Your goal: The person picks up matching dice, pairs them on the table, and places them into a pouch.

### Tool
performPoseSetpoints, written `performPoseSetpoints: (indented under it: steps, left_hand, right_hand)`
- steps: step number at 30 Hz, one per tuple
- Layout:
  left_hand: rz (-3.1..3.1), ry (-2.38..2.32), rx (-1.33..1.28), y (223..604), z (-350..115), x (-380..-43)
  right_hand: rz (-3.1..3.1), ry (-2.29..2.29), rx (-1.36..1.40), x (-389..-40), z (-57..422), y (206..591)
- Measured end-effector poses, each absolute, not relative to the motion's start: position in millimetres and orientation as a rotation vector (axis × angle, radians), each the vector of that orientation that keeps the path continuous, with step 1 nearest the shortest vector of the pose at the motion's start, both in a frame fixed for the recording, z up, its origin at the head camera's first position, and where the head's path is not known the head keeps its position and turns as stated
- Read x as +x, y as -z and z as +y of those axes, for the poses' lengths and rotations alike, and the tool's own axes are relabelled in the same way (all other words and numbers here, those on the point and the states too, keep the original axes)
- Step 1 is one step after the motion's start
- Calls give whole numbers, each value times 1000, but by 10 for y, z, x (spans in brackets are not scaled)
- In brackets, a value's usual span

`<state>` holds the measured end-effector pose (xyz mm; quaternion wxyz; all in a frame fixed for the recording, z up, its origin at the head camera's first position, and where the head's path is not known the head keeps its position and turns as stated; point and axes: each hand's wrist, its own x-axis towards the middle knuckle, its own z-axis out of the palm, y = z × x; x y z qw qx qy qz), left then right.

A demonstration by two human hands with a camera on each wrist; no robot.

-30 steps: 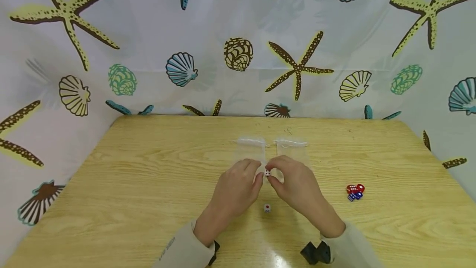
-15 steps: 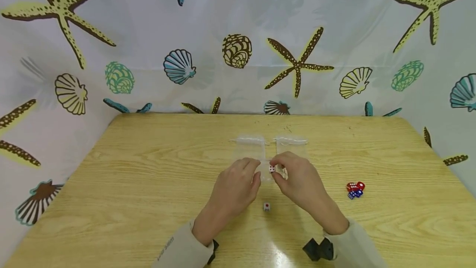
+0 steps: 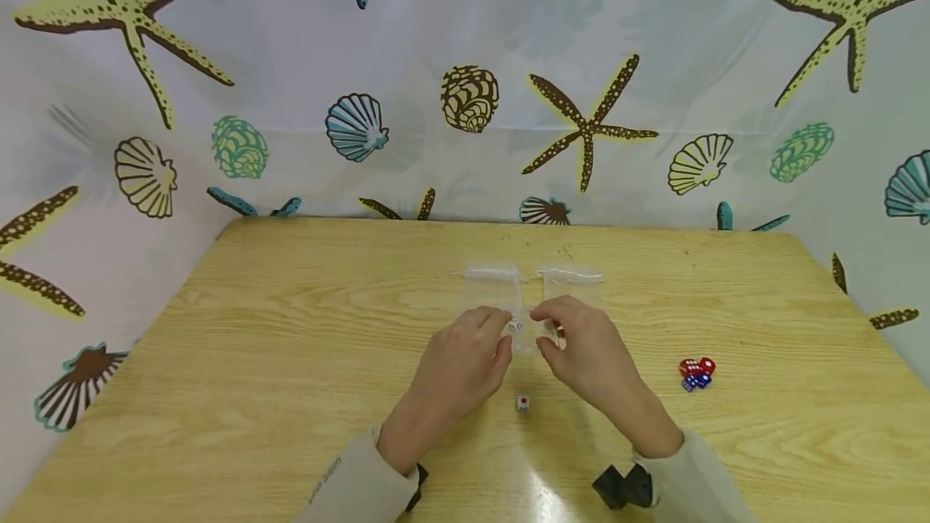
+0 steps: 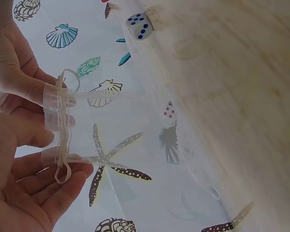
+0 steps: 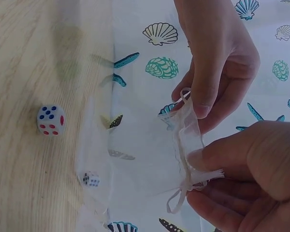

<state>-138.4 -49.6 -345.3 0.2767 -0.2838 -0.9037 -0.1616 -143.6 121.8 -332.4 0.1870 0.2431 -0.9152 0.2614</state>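
Observation:
A sheer white drawstring pouch (image 5: 183, 140) hangs between my two hands, with cord loops at both sides of its mouth. My left hand (image 3: 458, 355) grips one side of the mouth. On the other side, the thumb and fingers of my right hand (image 3: 592, 353) hold the rim. A white die (image 5: 91, 179) shows through the fabric at the pouch's lower end; the left wrist view also shows this die (image 4: 169, 112) inside. Below the hands, a second white die (image 3: 523, 403) lies on the table, its red one-spot facing up.
Two more sheer pouches (image 3: 490, 290) (image 3: 574, 284) lie flat beyond my hands. Several red and blue dice (image 3: 697, 374) sit in a cluster on the right. The wooden table (image 3: 291, 329) meets a shell-patterned cloth (image 3: 407, 63) at the back and sides.
The white die that my right fingertips pinched has been let go and is now in the pouch. My right hand has shifted slightly right; the left has hardly moved.

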Motion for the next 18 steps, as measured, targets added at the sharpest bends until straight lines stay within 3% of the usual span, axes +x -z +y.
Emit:
performPoseSetpoints:
  steps: [18]
  left_hand:
    - [-2488, 428, -773, 3453, -493, -1398]
  right_hand:
    - [-2609, -861, 679, -1366, 1303, 3207]
